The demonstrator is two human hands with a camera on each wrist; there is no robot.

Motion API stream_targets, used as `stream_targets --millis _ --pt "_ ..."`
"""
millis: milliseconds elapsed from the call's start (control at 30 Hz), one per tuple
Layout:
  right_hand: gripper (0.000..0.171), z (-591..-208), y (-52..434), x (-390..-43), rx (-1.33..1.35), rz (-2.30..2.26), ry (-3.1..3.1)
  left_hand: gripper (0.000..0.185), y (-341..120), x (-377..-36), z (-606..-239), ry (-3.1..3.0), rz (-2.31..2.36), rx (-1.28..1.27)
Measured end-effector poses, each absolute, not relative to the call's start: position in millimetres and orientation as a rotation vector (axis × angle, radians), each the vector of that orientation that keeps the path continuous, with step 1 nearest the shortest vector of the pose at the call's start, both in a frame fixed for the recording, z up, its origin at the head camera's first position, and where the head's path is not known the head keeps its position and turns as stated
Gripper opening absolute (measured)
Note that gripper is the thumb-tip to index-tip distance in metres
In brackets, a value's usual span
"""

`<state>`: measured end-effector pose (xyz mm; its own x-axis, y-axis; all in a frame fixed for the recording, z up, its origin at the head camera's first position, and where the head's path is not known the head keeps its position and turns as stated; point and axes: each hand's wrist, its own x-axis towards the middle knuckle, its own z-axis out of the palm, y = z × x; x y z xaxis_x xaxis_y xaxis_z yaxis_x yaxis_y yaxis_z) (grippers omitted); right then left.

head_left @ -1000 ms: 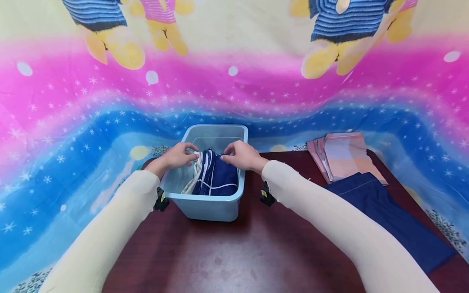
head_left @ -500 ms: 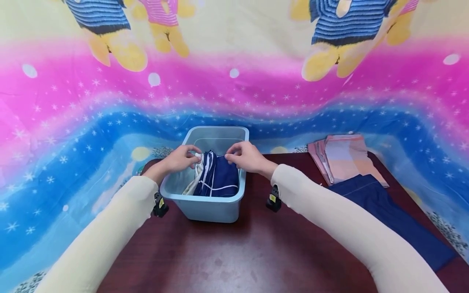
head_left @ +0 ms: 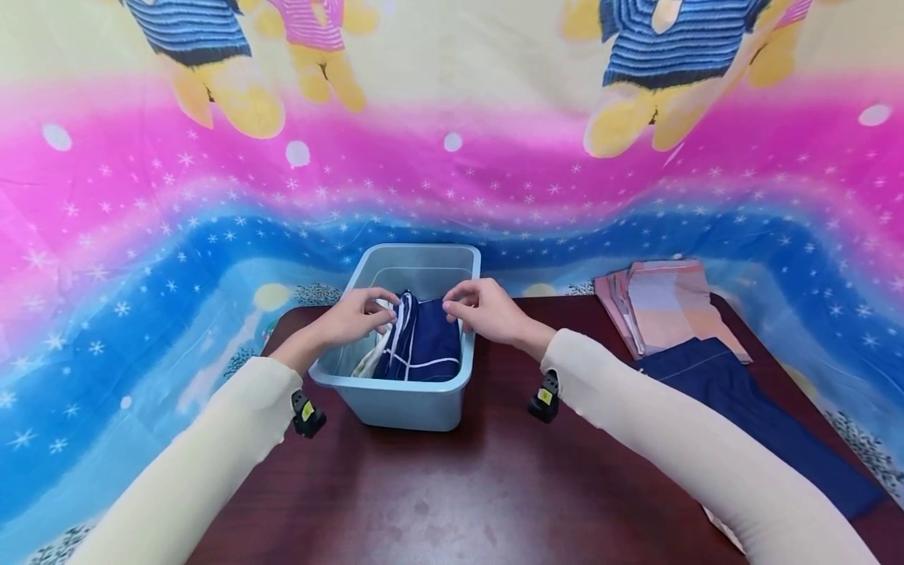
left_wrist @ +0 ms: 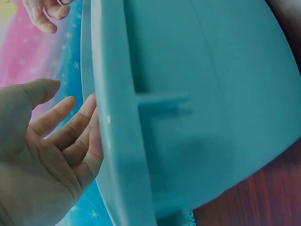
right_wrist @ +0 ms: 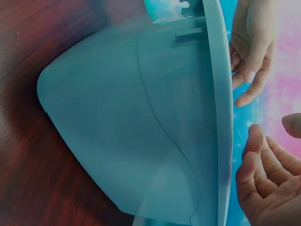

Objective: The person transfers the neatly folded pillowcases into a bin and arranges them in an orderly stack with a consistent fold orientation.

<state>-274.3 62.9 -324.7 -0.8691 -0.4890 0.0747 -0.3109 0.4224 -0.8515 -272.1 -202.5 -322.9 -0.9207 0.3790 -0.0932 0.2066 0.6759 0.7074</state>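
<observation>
Your left hand [head_left: 353, 315] and right hand [head_left: 487, 310] hover loosely open, holding nothing, above the folded cloth [head_left: 418, 345]; a careless brush could unfold it or tip the bin [head_left: 395, 404].

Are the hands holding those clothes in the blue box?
No. Both the left hand and right hand hover open above the folded clothes in the bin; no grip shows.
</observation>
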Motion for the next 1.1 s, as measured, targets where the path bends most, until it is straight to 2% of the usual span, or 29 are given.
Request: stream_targets --millis 1100 --pt "0.021 -338.0 110.0 -239.4 -0.792 -1.435 2.5 0.032 -180.0 -221.1 -327.1 2.646 1.217 0.608"
